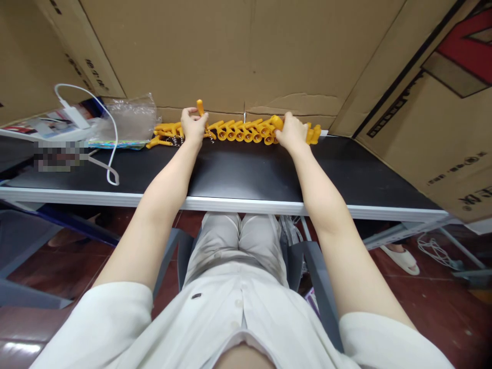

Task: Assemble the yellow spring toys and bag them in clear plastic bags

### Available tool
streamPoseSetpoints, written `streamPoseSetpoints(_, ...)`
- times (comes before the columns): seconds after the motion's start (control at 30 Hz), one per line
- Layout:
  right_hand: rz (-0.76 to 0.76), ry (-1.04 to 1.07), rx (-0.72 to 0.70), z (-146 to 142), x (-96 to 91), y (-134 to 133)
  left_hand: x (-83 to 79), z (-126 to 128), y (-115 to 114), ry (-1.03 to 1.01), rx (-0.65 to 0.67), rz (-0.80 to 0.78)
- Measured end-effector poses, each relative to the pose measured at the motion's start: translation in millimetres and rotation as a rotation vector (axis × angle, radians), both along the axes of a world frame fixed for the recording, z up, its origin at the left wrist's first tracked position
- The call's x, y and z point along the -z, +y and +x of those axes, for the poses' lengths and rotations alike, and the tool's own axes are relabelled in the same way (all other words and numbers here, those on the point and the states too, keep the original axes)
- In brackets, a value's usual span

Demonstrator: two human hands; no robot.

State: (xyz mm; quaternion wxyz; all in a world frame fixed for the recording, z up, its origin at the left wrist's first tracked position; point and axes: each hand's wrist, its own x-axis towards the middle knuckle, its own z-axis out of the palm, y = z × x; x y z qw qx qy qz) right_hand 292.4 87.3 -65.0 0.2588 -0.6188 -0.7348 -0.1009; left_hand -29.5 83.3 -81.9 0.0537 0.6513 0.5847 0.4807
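Observation:
A row of several orange plastic parts [244,131] lies along the far edge of the black table [246,179], against the cardboard wall. My left hand [193,125] is closed on one orange part [200,107] that sticks up above its fingers, near the left end of the row. More loose orange parts [165,134] lie just left of that hand. My right hand [291,132] is closed around an orange part [277,122] at the right end of the row, with a few more orange parts [313,134] beyond it.
A clear plastic bag [128,123] sits left of the parts. A white charger and cable [105,133] trail over the table's left side beside some papers [54,128]. Cardboard boxes [430,102] wall the back and right. A chair and floor lie below the table edge.

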Motion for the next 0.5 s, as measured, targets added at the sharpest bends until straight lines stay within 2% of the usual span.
streamPoseSetpoints(0.1,-0.096,-0.055,-0.137,-25,-3.5,-21,-1.7,15,0,-0.309,-0.049,-0.004)
streamPoseSetpoints(0.23,-0.212,-0.151,-0.315,-48,-5.8,-43,-4.9,31,-6,-0.435,0.029,-0.002)
streamPoseSetpoints(0.5,-0.215,-0.153,-0.303,-52,-4.2,-48,-3.4,36,-3,-0.46,0.096,-0.041)
